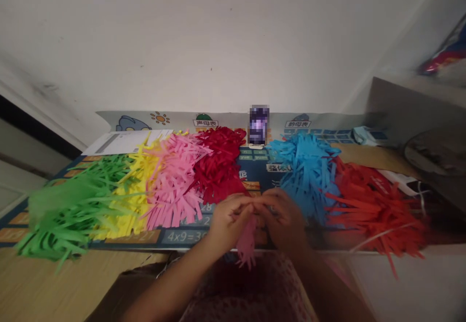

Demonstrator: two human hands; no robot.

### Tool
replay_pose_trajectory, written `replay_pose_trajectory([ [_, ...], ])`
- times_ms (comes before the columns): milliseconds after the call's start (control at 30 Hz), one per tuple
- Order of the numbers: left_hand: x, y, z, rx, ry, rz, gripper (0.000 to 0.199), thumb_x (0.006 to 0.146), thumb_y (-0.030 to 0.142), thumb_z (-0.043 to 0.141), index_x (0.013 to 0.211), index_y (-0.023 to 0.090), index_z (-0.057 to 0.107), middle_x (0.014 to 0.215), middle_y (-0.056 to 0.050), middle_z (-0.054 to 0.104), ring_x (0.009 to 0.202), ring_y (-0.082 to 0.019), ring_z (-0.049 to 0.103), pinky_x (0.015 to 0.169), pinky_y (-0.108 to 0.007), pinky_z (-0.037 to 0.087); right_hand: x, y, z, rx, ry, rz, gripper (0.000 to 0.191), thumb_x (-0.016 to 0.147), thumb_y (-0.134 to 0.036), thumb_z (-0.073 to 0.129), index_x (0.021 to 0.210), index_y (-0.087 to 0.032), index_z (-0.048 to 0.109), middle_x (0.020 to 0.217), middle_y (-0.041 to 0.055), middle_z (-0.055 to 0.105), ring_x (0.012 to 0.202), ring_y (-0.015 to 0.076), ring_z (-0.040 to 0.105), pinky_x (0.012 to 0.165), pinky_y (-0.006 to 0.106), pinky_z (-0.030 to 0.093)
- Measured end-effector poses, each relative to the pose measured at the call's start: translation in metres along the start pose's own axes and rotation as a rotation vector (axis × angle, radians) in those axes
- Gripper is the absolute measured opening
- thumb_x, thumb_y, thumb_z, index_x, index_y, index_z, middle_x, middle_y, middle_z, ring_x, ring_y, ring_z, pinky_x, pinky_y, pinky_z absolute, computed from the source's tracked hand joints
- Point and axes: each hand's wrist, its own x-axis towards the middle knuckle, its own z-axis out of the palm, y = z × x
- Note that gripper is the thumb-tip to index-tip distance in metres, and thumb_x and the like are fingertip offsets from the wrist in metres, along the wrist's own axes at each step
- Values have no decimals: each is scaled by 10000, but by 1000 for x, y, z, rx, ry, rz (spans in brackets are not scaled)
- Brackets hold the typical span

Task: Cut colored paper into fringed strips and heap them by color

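Observation:
A pink paper tassel [247,244] hangs down at the table's front edge, its fringed strips pointing toward my lap. My left hand [228,219] pinches its top end from the left. From the other side my right hand [286,217] closes on the same top end, its fingertips meeting those of my left hand. The fingers hide the upper part of the tassel. Just beyond my hands lie fringed paper piles: dark red [222,167] behind the left hand and blue [307,171] behind the right.
Leftward are pink [178,181], yellow [127,205] and green [69,210] fringe piles; an orange-red one [378,210] lies right. A phone [258,124] stands upright at the back. White paper sheets [112,141] lie back left. A printed mat [185,235] covers the table.

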Motion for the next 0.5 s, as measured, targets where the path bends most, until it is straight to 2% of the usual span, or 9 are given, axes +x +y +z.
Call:
replay_pose_trajectory([
  [67, 8, -2, -3, -148, -102, -99, 272, 904, 332, 523, 795, 173, 715, 779, -49, 718, 744, -153, 651, 698, -242, 494, 8, 7, 0, 51, -25, 43, 148, 889, -290, 592, 826, -246, 718, 799, 19, 637, 749, 156, 607, 674, 276, 502],
  [133, 23, -8, -8, -310, -145, -218, 313, 889, 402, 552, 752, 157, 690, 759, -53, 697, 720, -147, 631, 680, -234, 481, 25, 25, 1, 62, -75, 78, 159, 890, -317, 592, 835, -240, 719, 825, 18, 658, 784, 160, 620, 706, 273, 506],
  [233, 52, -25, -14, -638, -110, -446, 327, 811, 488, 638, 781, 163, 622, 617, 15, 602, 509, -90, 517, 555, -215, 449, 66, 71, 8, -224, -224, 199, 236, 940, -319, 510, 1036, -224, 703, 1017, 38, 695, 913, 169, 640, 809, 286, 501],
  [267, 60, -32, -15, -731, -101, -508, 344, 773, 502, 675, 794, 168, 597, 554, 52, 533, 434, -65, 432, 485, -192, 400, 80, 89, 12, -404, -316, 247, 267, 956, -298, 475, 1110, -227, 681, 1091, 41, 688, 965, 167, 635, 853, 290, 488],
  [300, 67, -38, -15, -790, -93, -549, 372, 732, 510, 711, 793, 169, 576, 507, 83, 456, 392, -45, 345, 430, -168, 330, 94, 106, 16, -472, -356, 268, 251, 936, -255, 504, 1094, -203, 693, 1103, 61, 691, 1008, 183, 626, 891, 301, 469],
  [400, 74, -55, -14, -803, -104, -604, 426, 688, 531, 740, 775, 157, 555, 482, 112, 335, 388, -26, 238, 388, -149, 186, 121, 149, 30, -573, -485, 285, 184, 839, -162, 621, 986, -183, 730, 1055, 84, 709, 1014, 208, 630, 902, 299, 450],
  [500, 68, -63, -11, -747, -139, -666, 427, 724, 558, 696, 781, 161, 551, 483, 116, 305, 387, -30, 224, 383, -159, 179, 129, 170, 43, -636, -578, 281, 147, 821, -137, 634, 924, -170, 734, 1036, 101, 704, 990, 219, 632, 864, 294, 450],
])
